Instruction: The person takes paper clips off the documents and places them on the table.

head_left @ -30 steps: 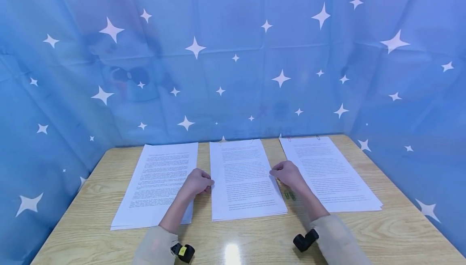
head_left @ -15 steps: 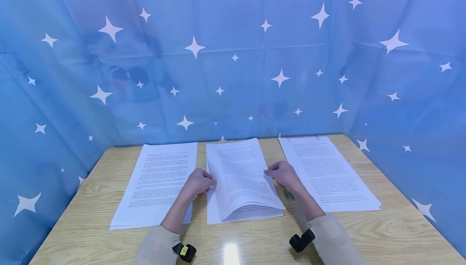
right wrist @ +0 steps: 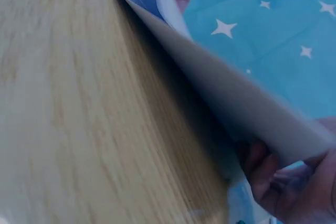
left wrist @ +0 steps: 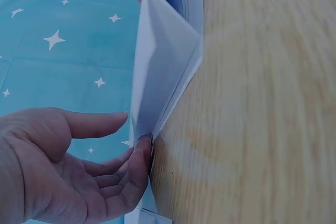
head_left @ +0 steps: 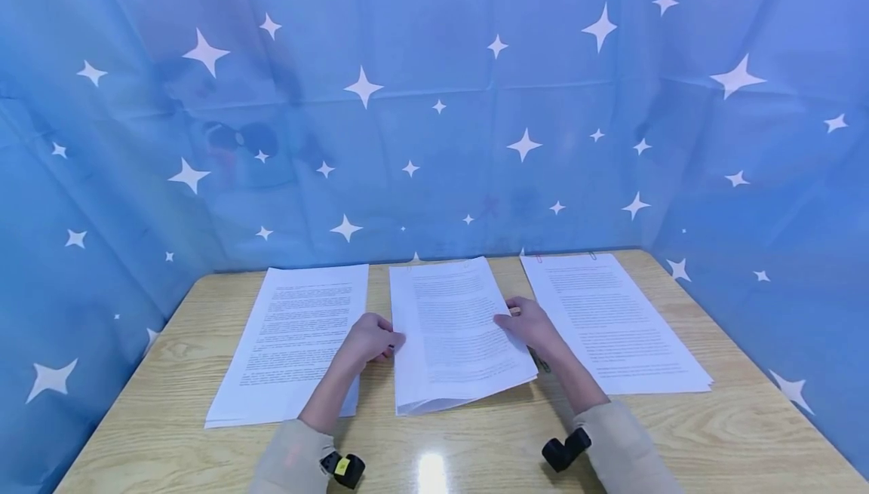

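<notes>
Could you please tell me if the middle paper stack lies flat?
Not flat: the right hand holds the middle paper stack raised above the table along one side.

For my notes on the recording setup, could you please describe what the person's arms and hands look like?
The left hand and right hand wear no gloves. The left sleeve and right sleeve are pale beige, leaving part of each forearm bare. A small black device sits at each cuff: the left device bears a yellow patch; none shows on the right device.
</notes>
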`<state>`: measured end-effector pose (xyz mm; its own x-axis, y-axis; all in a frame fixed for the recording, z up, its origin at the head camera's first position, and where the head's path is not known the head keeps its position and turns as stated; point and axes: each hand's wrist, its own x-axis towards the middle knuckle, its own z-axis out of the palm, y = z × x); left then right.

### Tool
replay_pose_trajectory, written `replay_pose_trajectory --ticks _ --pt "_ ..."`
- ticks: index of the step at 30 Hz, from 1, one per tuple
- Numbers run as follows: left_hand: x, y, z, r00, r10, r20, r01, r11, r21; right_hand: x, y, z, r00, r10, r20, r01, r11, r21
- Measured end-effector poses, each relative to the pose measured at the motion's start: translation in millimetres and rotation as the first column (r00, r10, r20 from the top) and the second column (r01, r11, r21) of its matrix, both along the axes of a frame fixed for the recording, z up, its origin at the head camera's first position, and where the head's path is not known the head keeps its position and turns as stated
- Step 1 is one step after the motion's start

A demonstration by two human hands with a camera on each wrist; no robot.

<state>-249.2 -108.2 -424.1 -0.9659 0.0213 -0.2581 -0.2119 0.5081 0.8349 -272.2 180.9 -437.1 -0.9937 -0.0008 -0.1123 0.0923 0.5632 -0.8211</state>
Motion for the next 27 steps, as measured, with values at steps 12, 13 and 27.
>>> replay_pose_trajectory --ticks 12,13,27 --pt "0.7 1.1 0.2 1.000 0.001 -0.004 -0.001 1.000 0.010 2.6 5.5 8.4 0.994 0.072 -0.082 -0.082 0.988 -0.134" --pt "0.8 0.9 0.1 1.000 0.001 -0.005 -0.001 1.000 0.010 2.6 6.3 9.2 0.994 0.072 -0.082 -0.084 0.986 -0.145" --pt "-0.3 -3.3 0.7 0.987 0.048 -0.153 -0.018 0.982 0.190 11.1 9.9 18.8 0.992 0.102 -0.070 -0.121 0.912 -0.391"
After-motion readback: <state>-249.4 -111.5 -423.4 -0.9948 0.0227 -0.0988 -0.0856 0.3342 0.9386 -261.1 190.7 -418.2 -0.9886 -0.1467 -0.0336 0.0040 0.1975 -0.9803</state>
